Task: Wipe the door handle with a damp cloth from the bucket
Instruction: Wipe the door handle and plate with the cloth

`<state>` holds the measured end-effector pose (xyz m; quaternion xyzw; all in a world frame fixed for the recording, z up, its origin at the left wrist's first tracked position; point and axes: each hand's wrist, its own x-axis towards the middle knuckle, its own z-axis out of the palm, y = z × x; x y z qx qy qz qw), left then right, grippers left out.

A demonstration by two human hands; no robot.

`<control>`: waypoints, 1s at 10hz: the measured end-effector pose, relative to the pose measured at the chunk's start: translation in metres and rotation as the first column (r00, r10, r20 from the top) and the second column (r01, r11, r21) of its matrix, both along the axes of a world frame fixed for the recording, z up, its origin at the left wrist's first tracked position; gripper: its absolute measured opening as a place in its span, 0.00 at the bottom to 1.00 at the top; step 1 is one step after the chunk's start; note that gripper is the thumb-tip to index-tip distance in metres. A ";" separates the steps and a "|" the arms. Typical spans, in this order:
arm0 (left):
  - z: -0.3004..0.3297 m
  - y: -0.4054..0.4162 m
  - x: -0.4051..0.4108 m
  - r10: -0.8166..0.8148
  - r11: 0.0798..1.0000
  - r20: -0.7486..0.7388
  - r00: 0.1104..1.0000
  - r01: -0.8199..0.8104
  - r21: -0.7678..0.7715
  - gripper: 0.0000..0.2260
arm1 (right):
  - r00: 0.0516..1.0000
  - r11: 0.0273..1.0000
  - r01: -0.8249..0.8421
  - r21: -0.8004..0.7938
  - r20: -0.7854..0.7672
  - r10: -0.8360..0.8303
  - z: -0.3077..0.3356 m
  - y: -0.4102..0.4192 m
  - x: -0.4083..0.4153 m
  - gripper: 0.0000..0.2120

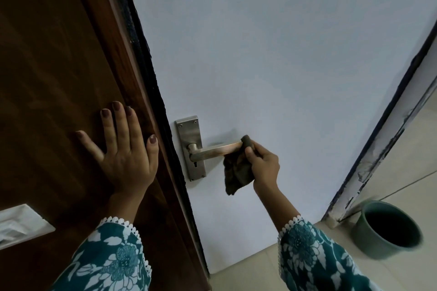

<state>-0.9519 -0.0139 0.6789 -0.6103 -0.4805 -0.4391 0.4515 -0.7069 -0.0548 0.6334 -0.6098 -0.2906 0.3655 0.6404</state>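
Observation:
A metal lever door handle (212, 151) on a steel backplate (190, 134) sticks out from the white door (272, 54). My right hand (263, 165) grips a dark cloth (236, 170) wrapped over the free end of the lever, with the rest of the cloth hanging below it. My left hand (123, 149) lies flat with fingers spread on the brown wooden panel (47, 78) left of the door edge. A green bucket (387, 229) stands on the floor at the lower right; its inside is dark.
A white switch plate (21, 224) sits on the wooden panel at the lower left. A worn door frame (378, 144) runs diagonally on the right, with pale floor tiles (413, 160) beyond it and under the bucket.

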 end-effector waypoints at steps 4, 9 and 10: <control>0.000 0.000 0.000 -0.013 1.000 0.004 1.000 0.013 0.000 0.26 | 0.968 0.998 0.053 -0.016 -0.246 -0.056 -0.009 0.000 -0.017 0.10; -0.005 0.003 -0.003 0.001 1.000 -0.040 0.999 -0.001 0.008 0.27 | 0.751 0.972 -0.192 0.133 -0.618 0.232 -0.016 0.008 -0.071 0.12; -0.006 0.003 -0.004 -0.002 1.000 -0.042 0.999 0.002 0.016 0.27 | 0.666 0.934 -0.334 0.125 -0.670 0.327 -0.018 0.013 -0.091 0.11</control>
